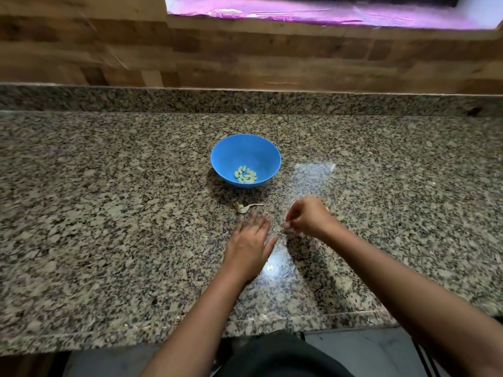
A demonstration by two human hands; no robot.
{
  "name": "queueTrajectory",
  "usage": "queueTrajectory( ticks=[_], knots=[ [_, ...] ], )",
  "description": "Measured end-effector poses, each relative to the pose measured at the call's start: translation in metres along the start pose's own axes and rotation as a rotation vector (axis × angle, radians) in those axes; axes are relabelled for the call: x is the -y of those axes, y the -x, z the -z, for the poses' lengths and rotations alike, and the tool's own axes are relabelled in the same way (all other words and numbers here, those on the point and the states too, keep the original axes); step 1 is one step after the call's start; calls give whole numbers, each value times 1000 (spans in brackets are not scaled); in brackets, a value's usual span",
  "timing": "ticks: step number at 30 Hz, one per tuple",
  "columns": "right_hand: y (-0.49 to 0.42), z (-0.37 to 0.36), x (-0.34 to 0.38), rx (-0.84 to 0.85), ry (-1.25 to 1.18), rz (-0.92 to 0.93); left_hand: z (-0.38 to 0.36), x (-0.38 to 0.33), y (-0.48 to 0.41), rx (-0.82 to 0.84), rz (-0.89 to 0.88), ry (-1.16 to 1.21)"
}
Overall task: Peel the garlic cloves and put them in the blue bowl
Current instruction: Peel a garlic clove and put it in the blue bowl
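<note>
The right hand (307,217) is motion-blurred; whether it pinches anything is too small to tell. At its 2 o'clock, a pale scrap (327,209) is mostly hidden. The top edge crops the pink-lit opening (313,12) at 12 o'clock.

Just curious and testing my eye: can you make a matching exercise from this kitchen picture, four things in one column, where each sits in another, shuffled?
1 blue bowl
2 peeled cloves
3 garlic scrap
4 left hand

A flat on the counter, fingers straight
B in the bottom of the bowl
C on the counter, just beyond the left fingertips
D upright on the counter, holding the cloves

Pairs: 1-D, 2-B, 3-C, 4-A
</note>
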State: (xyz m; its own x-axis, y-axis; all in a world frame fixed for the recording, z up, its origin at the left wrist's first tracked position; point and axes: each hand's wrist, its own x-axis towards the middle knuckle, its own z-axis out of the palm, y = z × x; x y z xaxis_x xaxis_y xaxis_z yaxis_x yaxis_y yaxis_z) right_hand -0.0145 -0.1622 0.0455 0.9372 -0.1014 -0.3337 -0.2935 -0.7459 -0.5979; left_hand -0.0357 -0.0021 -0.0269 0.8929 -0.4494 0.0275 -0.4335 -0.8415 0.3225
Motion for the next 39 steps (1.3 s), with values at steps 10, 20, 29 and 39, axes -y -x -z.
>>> queueTrajectory(
  ticks=[10, 20, 29, 39],
  knots=[
    [1, -11, 2, -38, 231, 68, -2, 0, 1, -24, -5, 11],
    [15, -5, -9, 36, -809, -153, 16, -11, -13, -80, 189, 734],
    [29, 3, 2, 272, -959, -105, 41, -21, -24, -66, 149, 909],
    [31, -25, 3, -165, -172, 230, 41, -27, -34, 31, 414, 1182]
  ],
)
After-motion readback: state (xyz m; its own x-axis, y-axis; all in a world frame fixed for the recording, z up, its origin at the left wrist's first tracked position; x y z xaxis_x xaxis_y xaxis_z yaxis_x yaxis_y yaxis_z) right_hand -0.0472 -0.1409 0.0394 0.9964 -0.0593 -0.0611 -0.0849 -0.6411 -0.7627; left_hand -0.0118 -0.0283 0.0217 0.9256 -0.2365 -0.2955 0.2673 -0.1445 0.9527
